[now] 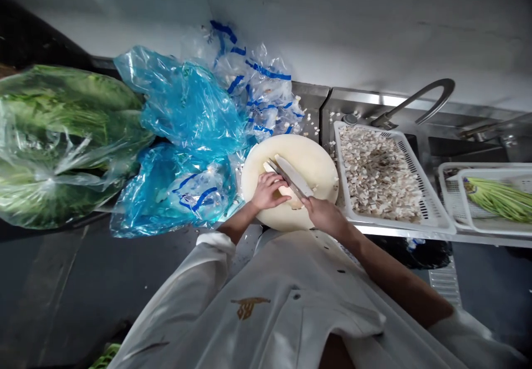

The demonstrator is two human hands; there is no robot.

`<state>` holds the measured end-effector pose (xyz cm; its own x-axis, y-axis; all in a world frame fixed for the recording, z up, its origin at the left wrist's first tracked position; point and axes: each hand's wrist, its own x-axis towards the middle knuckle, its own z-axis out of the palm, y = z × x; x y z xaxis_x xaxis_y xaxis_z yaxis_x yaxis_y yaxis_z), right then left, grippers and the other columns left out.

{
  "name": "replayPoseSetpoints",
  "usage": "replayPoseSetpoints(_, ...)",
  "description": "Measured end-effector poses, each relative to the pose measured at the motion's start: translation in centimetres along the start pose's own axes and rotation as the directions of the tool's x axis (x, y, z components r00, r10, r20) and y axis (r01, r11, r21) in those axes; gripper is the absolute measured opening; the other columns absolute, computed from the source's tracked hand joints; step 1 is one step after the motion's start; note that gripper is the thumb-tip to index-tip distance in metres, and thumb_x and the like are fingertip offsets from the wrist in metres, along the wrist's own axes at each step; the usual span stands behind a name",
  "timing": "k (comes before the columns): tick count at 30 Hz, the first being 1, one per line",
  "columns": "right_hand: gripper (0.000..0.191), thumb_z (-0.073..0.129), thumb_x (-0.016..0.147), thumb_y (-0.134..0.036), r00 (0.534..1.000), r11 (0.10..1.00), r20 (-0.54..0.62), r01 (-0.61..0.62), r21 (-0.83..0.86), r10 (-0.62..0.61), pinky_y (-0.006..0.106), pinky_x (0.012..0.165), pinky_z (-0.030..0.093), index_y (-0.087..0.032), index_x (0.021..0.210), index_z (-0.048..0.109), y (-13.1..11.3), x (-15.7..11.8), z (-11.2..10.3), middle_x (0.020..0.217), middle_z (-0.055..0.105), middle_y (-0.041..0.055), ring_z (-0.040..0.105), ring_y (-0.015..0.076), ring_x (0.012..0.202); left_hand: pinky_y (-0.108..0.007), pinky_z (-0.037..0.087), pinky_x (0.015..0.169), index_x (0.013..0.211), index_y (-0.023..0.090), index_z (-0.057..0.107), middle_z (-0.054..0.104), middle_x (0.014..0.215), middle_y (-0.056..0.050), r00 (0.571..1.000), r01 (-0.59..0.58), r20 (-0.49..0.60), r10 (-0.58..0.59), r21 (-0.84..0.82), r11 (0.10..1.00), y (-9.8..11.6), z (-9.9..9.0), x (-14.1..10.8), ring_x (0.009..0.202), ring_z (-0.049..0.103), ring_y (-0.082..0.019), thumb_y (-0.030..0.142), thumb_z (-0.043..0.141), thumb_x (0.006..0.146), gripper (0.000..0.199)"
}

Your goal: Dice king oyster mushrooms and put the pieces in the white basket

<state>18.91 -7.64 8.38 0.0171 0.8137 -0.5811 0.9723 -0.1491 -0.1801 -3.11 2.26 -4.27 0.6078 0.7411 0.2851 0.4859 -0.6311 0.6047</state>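
Note:
A round, cream-coloured cutting board (260,155) lies on the counter in front of me. My right hand (326,214) grips the handle of a kitchen knife (296,180), whose blade slants up and left across the board. My left hand (269,190) presses with curled fingers on a pale mushroom (286,190) beside the blade, the thumb pointing towards the knife. Most of that mushroom is hidden by the hand and blade. A cut white slice (282,160) leans along the blade's far side, and small bits lie near the board's right edge.
A white basket (432,203) of diced mushroom stands right of the board, below a curved faucet (434,89). Further right, another basket (465,219) holds green stalks. Blue plastic bags (195,108) and bagged leafy greens (62,147) crowd the left; clear packaging (270,89) lies behind.

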Motion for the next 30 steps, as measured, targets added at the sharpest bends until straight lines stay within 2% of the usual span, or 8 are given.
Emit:
replayPoseSetpoints(3,0.059,0.025,0.116,-0.048,0.995,0.995,-0.002,-0.097,-0.019,0.097,0.03,0.083,0.048,-0.014,0.129,0.07,1.5,-1.6,1.4,0.103,0.079,0.0192,0.075,0.0258,0.097,-0.053,0.038,0.117,0.119,0.027,0.076,0.067,0.129,-0.01,0.995,-0.05,-0.091,0.049,-0.01,0.999,0.1,0.1,0.0,0.132,0.053,-0.033,0.073,0.076,0.087,0.055)
replayPoseSetpoints(5,0.056,0.026,0.117,-0.046,0.997,0.997,0.014,-0.08,-0.004,0.08,0.029,0.082,0.047,-0.015,0.129,0.07,1.5,-1.3,1.3,0.107,0.08,0.0176,0.075,0.0249,0.097,-0.053,0.04,0.117,0.117,0.027,0.076,0.068,0.127,-0.01,0.99,-0.08,-0.118,0.079,-0.006,0.997,0.4,0.0,-0.2,0.131,0.054,-0.033,0.071,0.076,0.089,0.052)
replayPoseSetpoints(9,0.056,0.025,0.116,-0.051,0.999,0.999,-0.012,-0.03,0.038,0.031,0.028,0.081,0.046,-0.021,0.124,0.072,0.3,-0.9,-1.5,0.109,0.08,0.013,0.075,0.0236,0.098,-0.053,0.042,0.116,0.116,0.026,0.076,0.069,0.122,-0.01,0.989,-0.069,-0.127,0.072,0.024,0.997,1.0,-0.2,-0.8,0.129,0.058,-0.031,0.067,0.073,0.093,0.047)
replayPoseSetpoints(12,0.058,0.025,0.115,-0.055,0.998,0.998,-0.025,-0.055,0.035,0.056,0.029,0.079,0.045,-0.022,0.123,0.072,-0.2,-2.7,-3.5,0.104,0.08,0.0126,0.075,0.0248,0.094,-0.052,0.044,0.114,0.116,0.026,0.075,0.069,0.123,-0.011,0.994,-0.041,-0.102,0.045,0.038,0.998,1.2,-0.2,-1.0,0.127,0.059,-0.03,0.068,0.071,0.095,0.047)
replayPoseSetpoints(16,0.057,0.026,0.115,-0.053,0.998,0.998,-0.008,-0.063,0.007,0.063,0.029,0.078,0.045,-0.022,0.121,0.073,-0.4,-4.5,-3.5,0.101,0.08,0.0127,0.075,0.0246,0.092,-0.051,0.046,0.112,0.117,0.025,0.075,0.069,0.124,-0.011,0.996,-0.042,-0.078,0.043,0.004,0.999,1.0,0.0,-1.0,0.127,0.06,-0.031,0.069,0.07,0.095,0.049)
replayPoseSetpoints(20,0.058,0.025,0.115,-0.053,0.996,0.996,0.014,-0.086,-0.022,0.086,0.028,0.08,0.047,-0.021,0.125,0.073,-1.7,-1.9,-1.6,0.103,0.08,0.0132,0.075,0.0242,0.095,-0.052,0.045,0.116,0.12,0.026,0.075,0.069,0.127,-0.01,0.996,-0.042,-0.086,0.038,-0.047,0.998,0.7,0.1,-1.1,0.131,0.057,-0.031,0.064,0.071,0.096,0.046)
replayPoseSetpoints(25,0.059,0.021,0.116,-0.047,0.997,0.997,0.031,-0.078,0.027,0.077,0.03,0.088,0.048,-0.019,0.135,0.069,-3.5,2.5,-0.5,0.124,0.077,0.0152,0.074,0.0249,0.107,-0.053,0.044,0.117,0.121,0.027,0.076,0.069,0.128,-0.01,0.996,-0.032,-0.088,0.027,-0.061,0.998,0.5,0.1,-1.1,0.133,0.056,-0.031,0.063,0.072,0.096,0.045)
replayPoseSetpoints(30,0.062,0.023,0.115,-0.055,0.998,0.999,0.059,-0.033,0.015,0.032,0.03,0.088,0.048,-0.019,0.126,0.072,-1.1,0.6,-0.2,0.112,0.08,0.015,0.074,0.0252,0.105,-0.052,0.045,0.115,0.119,0.027,0.076,0.07,0.129,-0.01,0.995,-0.027,-0.097,0.023,-0.046,0.999,0.4,0.2,-0.9,0.131,0.058,-0.031,0.065,0.073,0.094,0.046)
